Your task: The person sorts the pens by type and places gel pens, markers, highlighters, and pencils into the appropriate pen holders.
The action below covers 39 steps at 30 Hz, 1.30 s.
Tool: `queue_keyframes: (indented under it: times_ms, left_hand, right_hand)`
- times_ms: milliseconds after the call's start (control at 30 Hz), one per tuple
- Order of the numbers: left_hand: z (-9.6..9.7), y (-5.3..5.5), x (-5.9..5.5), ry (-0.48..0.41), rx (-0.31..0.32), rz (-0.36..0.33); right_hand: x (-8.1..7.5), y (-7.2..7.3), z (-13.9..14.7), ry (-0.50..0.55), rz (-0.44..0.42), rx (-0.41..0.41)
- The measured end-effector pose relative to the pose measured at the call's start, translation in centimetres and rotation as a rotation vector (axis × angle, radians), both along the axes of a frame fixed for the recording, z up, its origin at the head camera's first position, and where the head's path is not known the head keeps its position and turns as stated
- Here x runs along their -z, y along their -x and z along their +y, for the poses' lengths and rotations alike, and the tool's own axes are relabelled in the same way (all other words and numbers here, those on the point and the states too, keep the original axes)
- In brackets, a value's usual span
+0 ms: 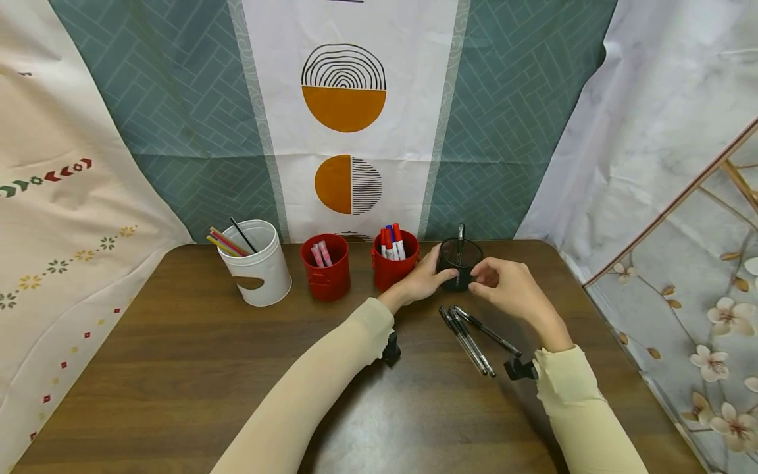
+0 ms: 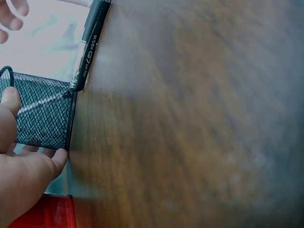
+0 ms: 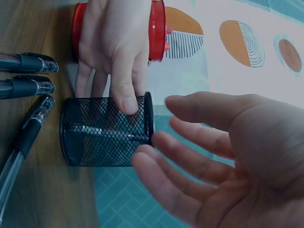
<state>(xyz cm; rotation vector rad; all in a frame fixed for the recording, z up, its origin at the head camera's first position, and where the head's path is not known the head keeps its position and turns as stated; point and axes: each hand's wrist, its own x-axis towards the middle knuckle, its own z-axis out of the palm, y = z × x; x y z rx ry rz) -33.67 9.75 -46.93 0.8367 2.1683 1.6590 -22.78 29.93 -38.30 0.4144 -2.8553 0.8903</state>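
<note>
My left hand [image 1: 422, 280] holds a black mesh pen cup [image 3: 104, 152] from its left side, thumb across the near wall and fingers round the back. One gel pen [image 1: 460, 238] stands inside the cup, its upper end above the rim. Just right of the rim is my right hand [image 1: 509, 286], its fingers apart and loosely bent, nothing between them in the right wrist view. Three clear-barrelled gel pens with black caps lie on the table in front of the cup: two side by side [image 1: 468, 339], the other pen [image 1: 488, 331] slanting away to the right.
A red cup [image 1: 391, 271] with red and blue markers stands beside my left hand. Farther left are another red cup [image 1: 328, 280] with pink-and-white items and a white bucket [image 1: 269, 270] with coloured pencils. Hanging cloth [image 1: 509, 131] borders the brown table [image 1: 177, 368].
</note>
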Motion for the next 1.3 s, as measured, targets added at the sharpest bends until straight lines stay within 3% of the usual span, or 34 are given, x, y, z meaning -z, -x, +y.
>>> queue_keyframes:
  times_ms: [200, 533, 1000, 1300]
  left_hand:
    - [0.1, 0.0, 0.0, -0.008, -0.001, 0.002]
    - [0.0, 0.1, 0.0, 0.007, 0.004, 0.001]
    - [0.0, -0.1, -0.1, -0.004, 0.007, -0.005]
    - [0.1, 0.0, -0.1, 0.013, -0.007, -0.006]
  right_hand:
    - [0.8, 0.0, -0.7, -0.057, -0.108, -0.048]
    - [2.3, -0.5, -1.9, -0.124, -0.207, -0.091]
    - [3.7, -1.8, -2.9, -0.201, -0.207, -0.135]
    - [4.1, -2.4, -3.9, -0.233, -0.245, -0.087]
